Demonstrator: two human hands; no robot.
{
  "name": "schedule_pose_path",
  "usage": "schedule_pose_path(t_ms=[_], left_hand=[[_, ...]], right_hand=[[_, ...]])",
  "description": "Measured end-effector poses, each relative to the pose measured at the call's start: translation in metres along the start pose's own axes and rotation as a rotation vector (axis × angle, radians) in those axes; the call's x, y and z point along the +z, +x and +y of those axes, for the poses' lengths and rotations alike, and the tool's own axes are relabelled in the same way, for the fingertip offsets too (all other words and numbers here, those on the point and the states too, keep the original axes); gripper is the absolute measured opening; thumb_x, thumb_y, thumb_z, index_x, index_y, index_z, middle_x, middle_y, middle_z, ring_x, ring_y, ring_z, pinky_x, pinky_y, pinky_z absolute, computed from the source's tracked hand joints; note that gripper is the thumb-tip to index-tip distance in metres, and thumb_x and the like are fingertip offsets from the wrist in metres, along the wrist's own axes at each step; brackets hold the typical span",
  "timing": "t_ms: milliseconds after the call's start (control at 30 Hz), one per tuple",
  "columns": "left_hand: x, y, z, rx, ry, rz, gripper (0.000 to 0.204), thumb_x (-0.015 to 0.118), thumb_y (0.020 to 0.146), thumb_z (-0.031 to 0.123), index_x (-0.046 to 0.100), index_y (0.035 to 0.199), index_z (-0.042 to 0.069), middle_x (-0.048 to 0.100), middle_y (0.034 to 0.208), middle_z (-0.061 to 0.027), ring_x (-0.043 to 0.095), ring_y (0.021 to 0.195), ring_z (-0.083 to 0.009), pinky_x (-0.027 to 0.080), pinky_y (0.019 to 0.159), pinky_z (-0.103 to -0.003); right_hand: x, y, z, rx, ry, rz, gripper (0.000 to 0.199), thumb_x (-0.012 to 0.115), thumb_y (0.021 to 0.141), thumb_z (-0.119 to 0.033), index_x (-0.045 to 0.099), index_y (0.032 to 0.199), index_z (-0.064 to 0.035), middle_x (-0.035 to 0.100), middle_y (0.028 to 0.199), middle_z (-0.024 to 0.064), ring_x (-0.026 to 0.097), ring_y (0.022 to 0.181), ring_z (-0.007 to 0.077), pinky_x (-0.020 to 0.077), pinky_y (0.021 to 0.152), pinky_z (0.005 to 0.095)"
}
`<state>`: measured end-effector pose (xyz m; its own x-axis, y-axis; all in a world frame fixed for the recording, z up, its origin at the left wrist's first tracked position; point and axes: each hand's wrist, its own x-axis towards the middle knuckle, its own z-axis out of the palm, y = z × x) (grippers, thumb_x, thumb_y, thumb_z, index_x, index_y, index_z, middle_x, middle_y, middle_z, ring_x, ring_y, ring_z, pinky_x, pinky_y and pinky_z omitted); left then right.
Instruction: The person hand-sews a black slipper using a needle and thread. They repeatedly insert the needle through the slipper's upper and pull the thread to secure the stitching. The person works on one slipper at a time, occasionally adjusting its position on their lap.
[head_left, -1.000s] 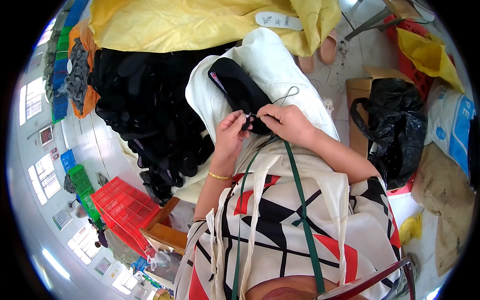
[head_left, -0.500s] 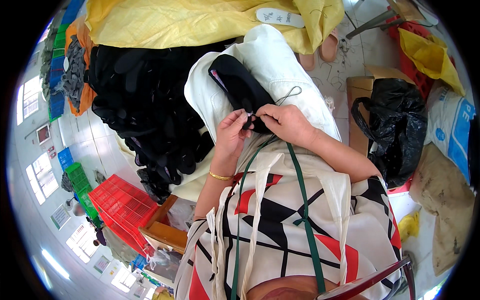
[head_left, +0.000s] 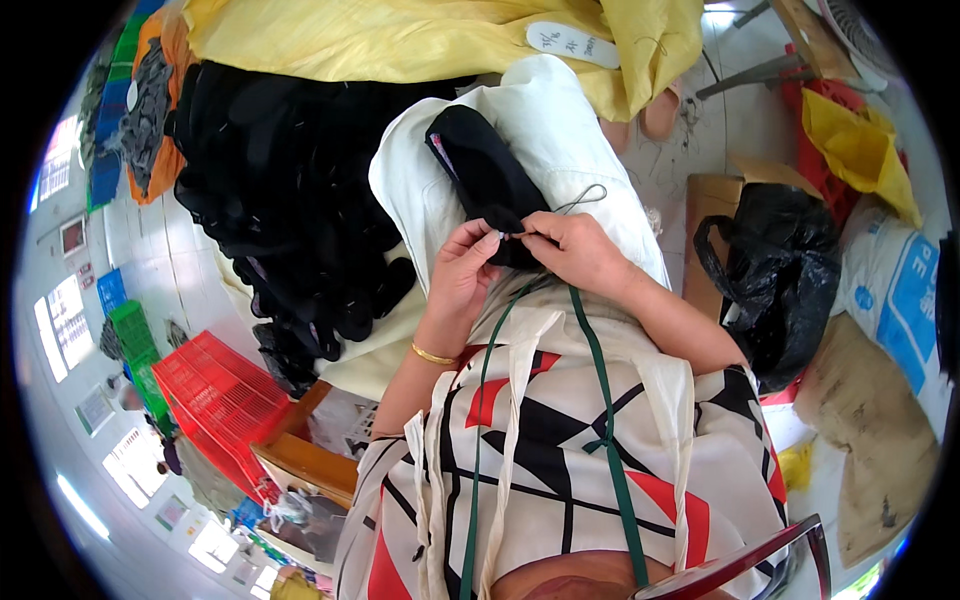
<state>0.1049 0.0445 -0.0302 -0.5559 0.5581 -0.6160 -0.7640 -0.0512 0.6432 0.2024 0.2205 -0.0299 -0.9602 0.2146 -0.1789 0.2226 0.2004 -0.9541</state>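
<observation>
A black fabric shoe (head_left: 487,155), with a narrow pinkish patch along one side, lies on the white cloth (head_left: 567,125) over my lap. At its near end, the fingertips of my left hand (head_left: 467,262) are closed on the black fabric, with a tiny pale bit by the thumb. My right hand (head_left: 577,250) is pinched right beside it; what its fingertips hold is too small to make out. Beyond the right knuckles a thin dark loop (head_left: 590,193) rests against the white cloth. Both hands nearly touch at the fingertips.
A large heap of black shoes (head_left: 290,180) lies to the left. Yellow sheeting (head_left: 400,40) with a pale insole (head_left: 572,45) is at the far side. Red crates (head_left: 215,390) and a wooden drawer (head_left: 305,465) stand near left; a black plastic bag (head_left: 775,270) and cardboard box (head_left: 708,225) sit right.
The near end of the black shoe looks folded up more between my fingertips. Both hands stay pinched close together in nearly the same place. The whole view has shifted slightly.
</observation>
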Motion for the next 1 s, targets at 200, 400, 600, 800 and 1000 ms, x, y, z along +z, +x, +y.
schedule_pose_path(t_ms=[200,400,600,800,1000], left_hand=[[-0.009,0.004,0.001,-0.051,0.086,0.026,0.019,0.076,0.087,0.012,0.069,0.103,0.005,0.067,0.089,0.0010,0.057,0.071,-0.0045,0.042,0.056,-0.020],[-0.002,0.002,0.009,-0.058,0.157,0.050,0.016,0.077,0.085,0.013,0.069,0.097,0.006,0.067,0.086,0.0020,0.057,0.071,-0.0047,0.041,0.058,-0.020],[-0.006,0.004,0.010,-0.075,0.173,0.043,0.019,0.079,0.083,0.012,0.070,0.098,0.005,0.067,0.086,0.0010,0.058,0.072,-0.0062,0.043,0.058,-0.021],[-0.011,0.007,0.006,-0.084,0.185,0.020,0.019,0.079,0.083,0.011,0.070,0.098,0.003,0.068,0.087,0.0002,0.059,0.073,-0.0062,0.044,0.058,-0.021],[-0.007,0.006,0.008,-0.073,0.268,0.018,0.020,0.078,0.084,0.012,0.070,0.099,0.001,0.069,0.087,-0.0011,0.058,0.070,-0.0056,0.044,0.057,-0.020]], right_hand=[[-0.001,0.008,-0.004,0.183,0.095,-0.120,0.010,0.061,0.094,-0.012,0.064,0.097,-0.0030,0.062,0.069,0.0124,0.060,0.059,0.0204,0.0485,0.059,0.0324],[0.005,0.011,-0.003,0.265,0.108,-0.117,0.008,0.061,0.096,-0.010,0.063,0.097,-0.0016,0.061,0.068,0.0069,0.059,0.061,0.0110,0.0477,0.058,0.0273],[0.009,0.014,-0.009,0.353,0.155,-0.140,0.008,0.060,0.097,-0.008,0.063,0.100,-0.0011,0.063,0.074,0.0021,0.057,0.064,0.0074,0.0479,0.059,0.0248],[0.013,0.015,-0.004,0.271,0.143,-0.148,0.017,0.061,0.097,-0.009,0.059,0.111,0.0004,0.063,0.077,0.0018,0.058,0.067,0.0080,0.0476,0.061,0.0243],[0.008,0.020,-0.019,0.226,0.052,-0.139,0.031,0.062,0.096,-0.016,0.052,0.122,-0.0010,0.064,0.081,0.0043,0.059,0.069,0.0116,0.0482,0.063,0.0263]])
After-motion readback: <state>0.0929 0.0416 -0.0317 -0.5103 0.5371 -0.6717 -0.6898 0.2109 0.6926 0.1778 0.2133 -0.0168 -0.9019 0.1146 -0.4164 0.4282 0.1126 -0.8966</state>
